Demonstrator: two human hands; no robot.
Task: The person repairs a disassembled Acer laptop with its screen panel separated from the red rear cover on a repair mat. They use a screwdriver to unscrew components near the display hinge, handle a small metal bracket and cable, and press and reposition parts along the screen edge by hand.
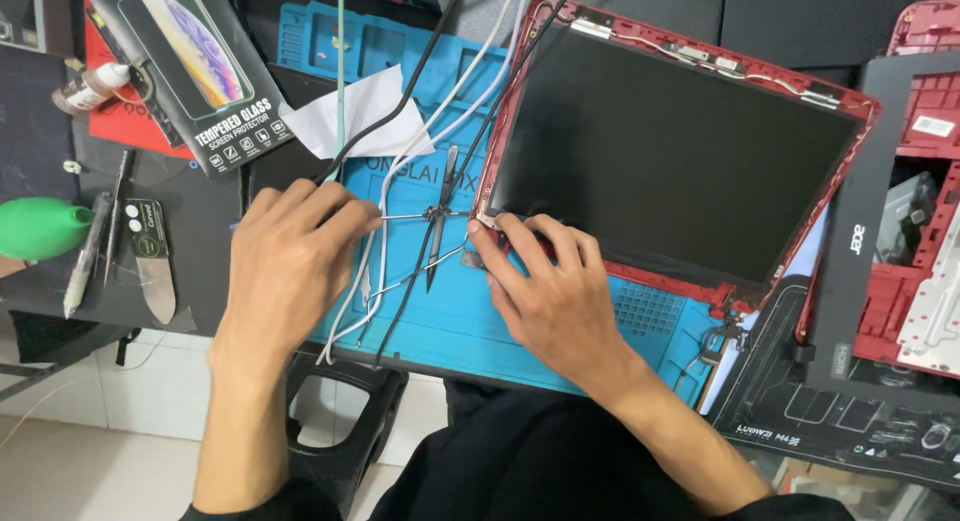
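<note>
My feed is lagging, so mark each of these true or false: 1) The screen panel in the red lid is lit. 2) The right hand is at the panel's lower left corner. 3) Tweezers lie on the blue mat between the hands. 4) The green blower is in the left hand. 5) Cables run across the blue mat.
1) False: the screen panel in the red lid is dark.
2) True: the right hand has fingertips at that corner.
3) True: the tweezers lie on the blue mat between the hands.
4) False: the green blower lies apart, left of the left hand.
5) True: black and white cables cross it.
</note>
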